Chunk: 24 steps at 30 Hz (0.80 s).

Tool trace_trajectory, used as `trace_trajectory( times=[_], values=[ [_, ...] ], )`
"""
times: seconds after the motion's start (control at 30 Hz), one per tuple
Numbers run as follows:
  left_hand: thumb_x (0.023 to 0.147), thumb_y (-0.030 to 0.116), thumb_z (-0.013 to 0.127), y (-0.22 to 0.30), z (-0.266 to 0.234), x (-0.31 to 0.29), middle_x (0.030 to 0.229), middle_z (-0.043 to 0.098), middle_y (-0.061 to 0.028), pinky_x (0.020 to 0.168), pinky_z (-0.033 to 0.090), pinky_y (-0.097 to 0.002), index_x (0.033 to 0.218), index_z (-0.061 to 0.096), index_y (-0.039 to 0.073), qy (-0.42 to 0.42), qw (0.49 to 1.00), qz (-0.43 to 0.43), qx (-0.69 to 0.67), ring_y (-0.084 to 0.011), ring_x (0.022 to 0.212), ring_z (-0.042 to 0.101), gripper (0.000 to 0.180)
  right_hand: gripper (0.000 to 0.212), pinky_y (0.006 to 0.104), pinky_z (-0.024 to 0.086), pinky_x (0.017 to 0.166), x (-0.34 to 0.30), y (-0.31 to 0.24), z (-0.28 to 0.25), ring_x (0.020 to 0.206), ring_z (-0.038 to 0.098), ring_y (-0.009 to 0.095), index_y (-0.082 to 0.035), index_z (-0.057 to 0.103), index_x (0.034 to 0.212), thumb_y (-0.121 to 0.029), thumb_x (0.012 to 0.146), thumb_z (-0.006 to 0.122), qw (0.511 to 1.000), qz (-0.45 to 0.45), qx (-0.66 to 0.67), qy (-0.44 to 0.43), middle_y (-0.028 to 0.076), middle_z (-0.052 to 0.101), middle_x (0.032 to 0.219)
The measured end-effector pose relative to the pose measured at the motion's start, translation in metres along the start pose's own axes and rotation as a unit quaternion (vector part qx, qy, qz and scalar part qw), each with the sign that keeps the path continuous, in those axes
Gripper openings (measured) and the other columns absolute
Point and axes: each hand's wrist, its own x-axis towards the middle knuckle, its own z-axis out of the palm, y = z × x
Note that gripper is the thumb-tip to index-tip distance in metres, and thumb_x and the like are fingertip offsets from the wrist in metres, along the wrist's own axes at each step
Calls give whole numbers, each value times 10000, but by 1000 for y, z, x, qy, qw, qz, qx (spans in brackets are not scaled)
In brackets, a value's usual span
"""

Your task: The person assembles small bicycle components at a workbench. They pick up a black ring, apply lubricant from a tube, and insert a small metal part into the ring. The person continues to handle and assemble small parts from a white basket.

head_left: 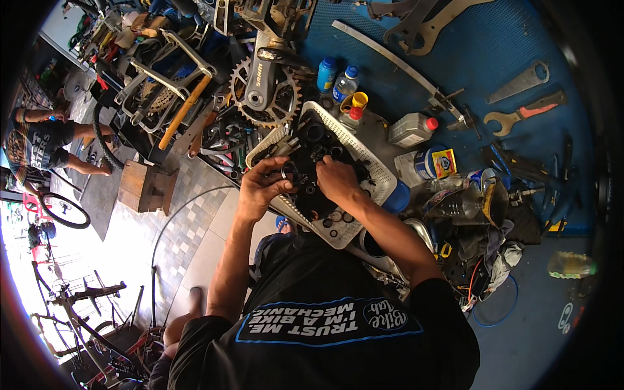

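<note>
Between the thumb and fingers of my left hand [261,190] is a dark ring [290,171], held over the left side of a white plastic basket [388,181]. My right hand [338,183] reaches down into the basket with its fingers bent together. Their tips are partly hidden, so what they pinch, if anything, does not show. Black rings and other small dark bike parts fill the basket's middle. Several loose rings [335,224] lie at its near end.
Beyond the basket stand a crankset with a toothed chainring [265,94], a blue bottle [327,73] and a red-capped bottle [413,130]. A wooden-handled tool [185,112] lies left. Wrenches [525,116] hang on the blue board. Another person [45,143] is at far left.
</note>
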Motion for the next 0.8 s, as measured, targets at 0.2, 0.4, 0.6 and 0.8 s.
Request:
trace_trajectory(
  times=[0.2, 0.4, 0.6, 0.8],
  values=[
    [879, -75, 779, 0, 5, 3, 1278, 644, -120, 894, 659, -404, 1344, 584, -47, 4, 1000, -4, 3, -226, 1083, 691, 505, 141, 440, 607, 688, 4, 6, 10, 848, 733, 335, 13, 669, 990, -101, 907, 676, 1000, -16, -6, -3, 173, 656, 1020],
    [879, -60, 786, 2, 4, 4, 1259, 654, -145, 897, 652, -384, 1358, 573, -49, -6, 1000, -16, 17, -220, 1073, 694, 524, 170, 437, 608, 704, 6, 4, -5, 869, 738, 331, 16, 678, 1007, -119, 903, 693, 1000, -7, 10, -27, 161, 665, 1024],
    [879, -62, 785, 5, 5, 5, 1248, 656, -155, 900, 649, -380, 1366, 568, -50, -10, 1000, -23, 18, -214, 1056, 699, 534, 177, 419, 612, 728, 6, 7, 2, 920, 741, 315, 6, 685, 1029, -106, 893, 706, 998, -40, -31, -40, 142, 674, 1024],
    [862, -77, 782, 0, 1, 6, 1338, 606, -134, 893, 656, -427, 1361, 578, -23, -14, 999, -35, 18, -237, 1116, 669, 542, 161, 419, 618, 738, 7, 4, -3, 907, 741, 324, 3, 690, 1022, -92, 893, 691, 996, -56, -44, -49, 152, 681, 1049]
  ],
)
